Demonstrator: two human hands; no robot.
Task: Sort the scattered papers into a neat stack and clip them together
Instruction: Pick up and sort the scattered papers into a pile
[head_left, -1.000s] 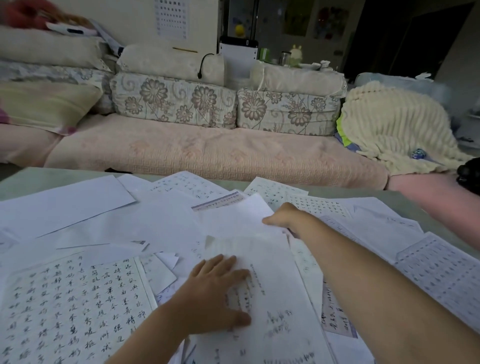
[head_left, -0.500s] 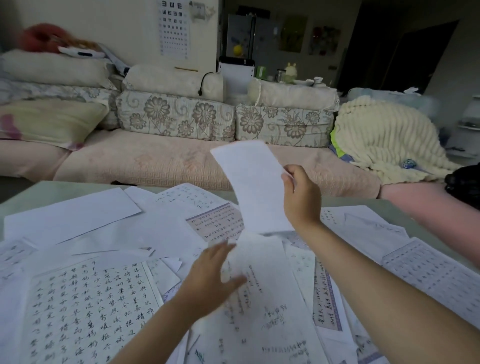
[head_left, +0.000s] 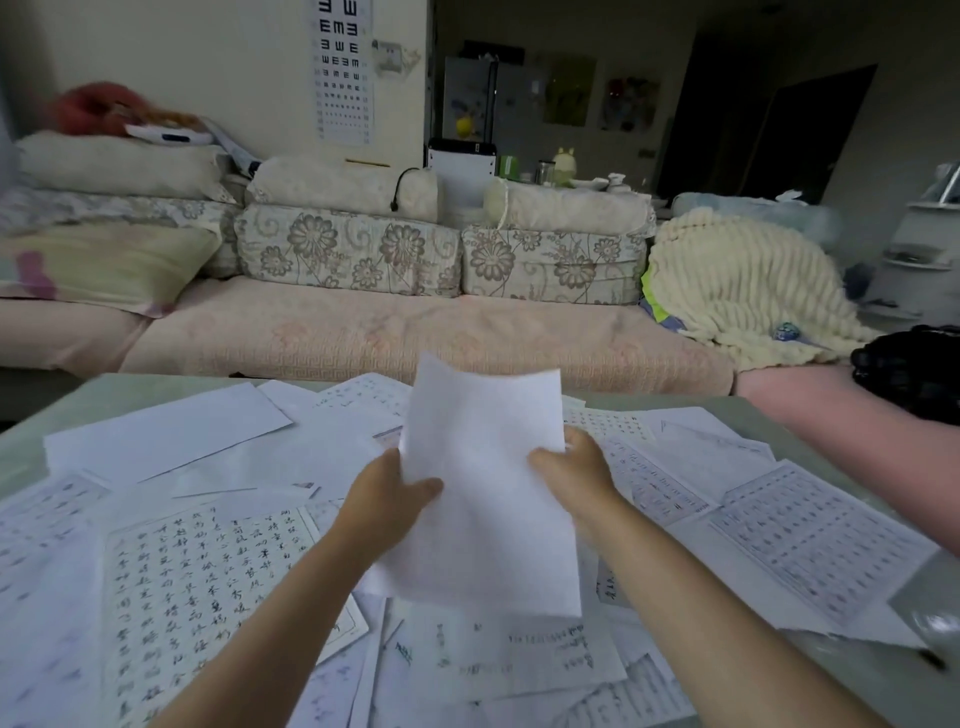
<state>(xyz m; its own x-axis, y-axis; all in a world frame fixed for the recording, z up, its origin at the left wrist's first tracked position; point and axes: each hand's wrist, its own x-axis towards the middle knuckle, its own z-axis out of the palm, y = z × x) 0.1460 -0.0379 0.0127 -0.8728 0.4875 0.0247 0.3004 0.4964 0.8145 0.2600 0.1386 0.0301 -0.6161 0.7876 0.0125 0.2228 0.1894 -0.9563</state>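
Many loose papers lie scattered over a pale green table (head_left: 98, 400), some blank, some covered in handwritten characters, like the large sheet (head_left: 202, 587) at the left. A blank white sheet (head_left: 488, 493) is held up above the pile in the middle. My left hand (head_left: 387, 499) grips its left edge and my right hand (head_left: 574, 465) grips its right edge. I cannot tell whether there is more than one sheet between my hands. A small dark object (head_left: 932, 660), perhaps a clip, lies near the table's right edge.
A pink sofa (head_left: 415, 327) with floral cushions runs along the far side of the table. A cream knitted blanket (head_left: 737, 291) lies at its right end. A pink-sleeved arm (head_left: 857, 441) reaches over the table's right side.
My right hand lifted a blank sheet off the pile and brought it toward me. My left hand left the paper it pressed on and took the sheet's left edge.
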